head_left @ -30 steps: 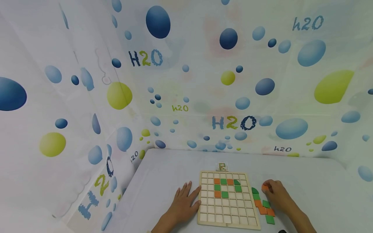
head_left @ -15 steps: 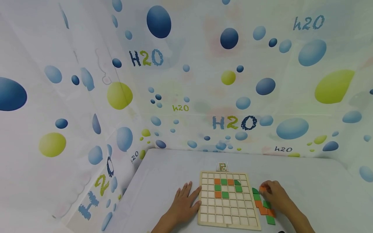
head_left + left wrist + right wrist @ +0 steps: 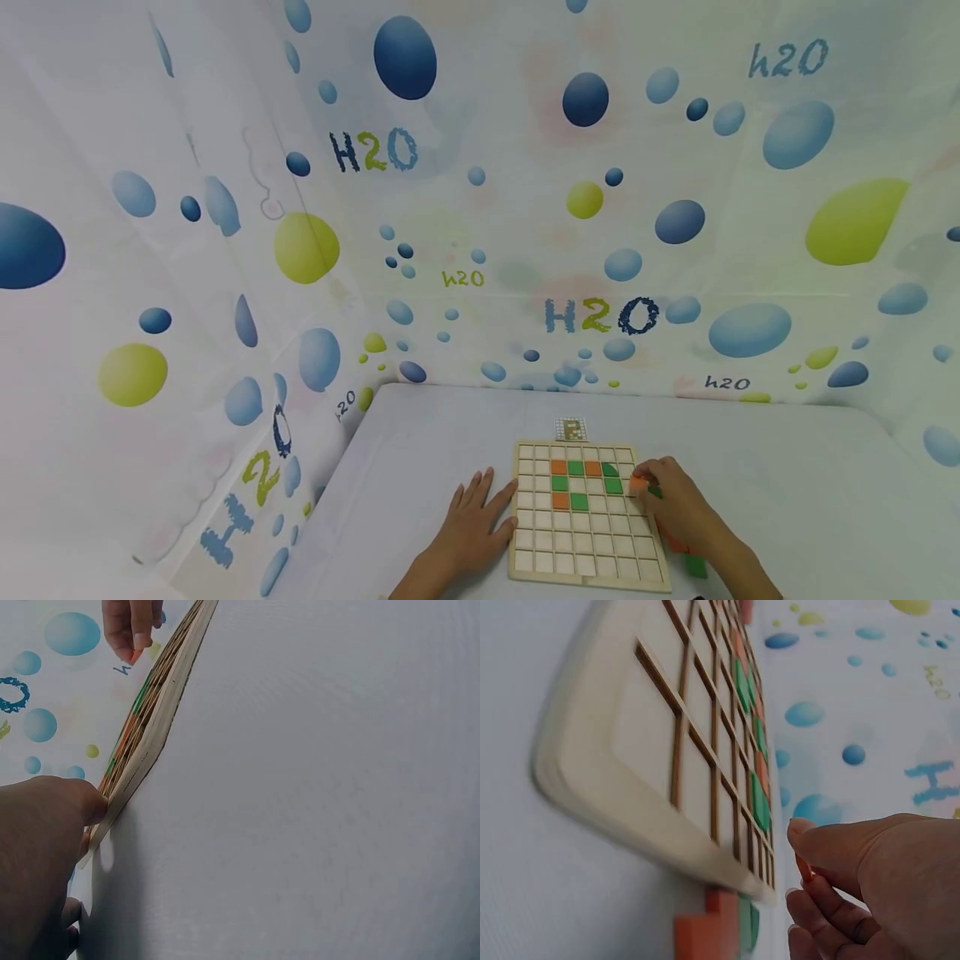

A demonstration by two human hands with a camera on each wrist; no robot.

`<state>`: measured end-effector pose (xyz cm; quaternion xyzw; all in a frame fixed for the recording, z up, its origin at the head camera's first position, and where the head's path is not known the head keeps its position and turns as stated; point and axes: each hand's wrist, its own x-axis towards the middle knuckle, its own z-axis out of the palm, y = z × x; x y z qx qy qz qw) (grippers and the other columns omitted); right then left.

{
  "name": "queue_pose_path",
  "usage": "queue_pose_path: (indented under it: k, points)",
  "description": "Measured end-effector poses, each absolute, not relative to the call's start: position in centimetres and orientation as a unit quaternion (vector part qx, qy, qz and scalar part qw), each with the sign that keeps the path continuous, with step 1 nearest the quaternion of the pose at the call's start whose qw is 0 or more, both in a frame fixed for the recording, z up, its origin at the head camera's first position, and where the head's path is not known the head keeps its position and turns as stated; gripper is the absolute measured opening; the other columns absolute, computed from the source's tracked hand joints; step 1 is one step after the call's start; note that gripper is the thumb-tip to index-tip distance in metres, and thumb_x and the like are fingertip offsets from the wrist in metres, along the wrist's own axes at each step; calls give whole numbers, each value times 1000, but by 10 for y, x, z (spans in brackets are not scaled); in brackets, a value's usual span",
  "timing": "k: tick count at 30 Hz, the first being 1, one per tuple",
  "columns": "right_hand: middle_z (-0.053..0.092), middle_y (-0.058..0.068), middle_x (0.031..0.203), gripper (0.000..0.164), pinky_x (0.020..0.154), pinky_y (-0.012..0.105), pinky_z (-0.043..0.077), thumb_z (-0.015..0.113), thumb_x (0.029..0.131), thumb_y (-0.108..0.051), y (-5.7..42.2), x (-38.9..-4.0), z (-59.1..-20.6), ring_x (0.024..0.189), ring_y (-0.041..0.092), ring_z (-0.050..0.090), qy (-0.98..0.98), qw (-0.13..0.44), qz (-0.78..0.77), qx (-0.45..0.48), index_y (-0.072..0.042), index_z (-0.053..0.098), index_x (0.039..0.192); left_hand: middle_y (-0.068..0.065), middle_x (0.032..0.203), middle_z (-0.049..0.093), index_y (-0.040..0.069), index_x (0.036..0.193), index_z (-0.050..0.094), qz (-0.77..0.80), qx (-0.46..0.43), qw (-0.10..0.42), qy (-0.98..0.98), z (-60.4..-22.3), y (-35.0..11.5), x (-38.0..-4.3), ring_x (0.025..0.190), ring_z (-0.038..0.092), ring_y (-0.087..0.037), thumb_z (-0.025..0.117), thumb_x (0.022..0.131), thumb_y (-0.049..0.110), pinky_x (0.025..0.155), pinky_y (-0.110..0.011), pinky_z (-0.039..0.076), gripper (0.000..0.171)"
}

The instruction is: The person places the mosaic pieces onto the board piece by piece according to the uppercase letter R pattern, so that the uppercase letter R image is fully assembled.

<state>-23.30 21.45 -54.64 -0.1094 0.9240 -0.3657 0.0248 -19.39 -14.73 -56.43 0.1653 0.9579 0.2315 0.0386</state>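
Near board's edge (image 3: 662, 569), right hand (image 3: 681, 504) pinches 1 tile (image 3: 637, 485).

Can pass over plain white tabletop (image 3: 420, 433), far L + far R. Blocked at pale wooden grid board's (image 3: 584, 542) L edge by bare L hand (image 3: 472, 523), at R edge by bare R hand (image 3: 681, 502) pinching thin orange tile (image 3: 637, 485), plus flat green/orange tiles (image 3: 696, 567). Over lower rows, need clear only low ridges (image 3: 678, 754).
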Motion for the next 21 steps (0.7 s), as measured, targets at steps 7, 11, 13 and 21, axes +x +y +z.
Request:
queue_pose_path:
  k: [7, 11, 13, 21]
  points:
    - [57, 4, 109, 20, 87, 31, 57, 77, 97, -15, 185, -229, -554, 101, 14, 60, 907, 36, -394, -144, -7, 68, 112, -19, 172, 28, 28, 162, 44, 232, 166, 40, 958, -565, -147, -194, 159, 24, -45, 49, 108, 48, 123, -71, 20, 58]
    - [55, 2, 104, 16, 77, 26, 54, 77, 97, -15, 174, -226, -558, 91, 9, 54, 911, 10, -367, -186, -7, 68, 109, -19, 172, 28, 28, 162, 44, 232, 167, 38, 957, -566, -148, -194, 159, 24, -45, 48, 108, 48, 123, -71, 20, 58]
    - [54, 0, 102, 14, 73, 24, 51, 76, 98, -15, 169, -224, -560, 86, 6, 50, 916, 1, -350, -197, -9, 69, 109, -19, 172, 29, 28, 162, 44, 232, 168, 37, 957, -566, -148, -195, 159, 24, -45, 48, 108, 49, 123, -71, 20, 58]
    - [57, -6, 97, 18, 69, 27, 47, 83, 92, -17, 157, -222, -558, 83, 8, 53, 935, -18, -306, -179, -16, 71, 105, -21, 171, 30, 27, 162, 45, 234, 174, 31, 956, -565, -148, -194, 158, 26, -47, 48, 108, 48, 122, -72, 21, 58]
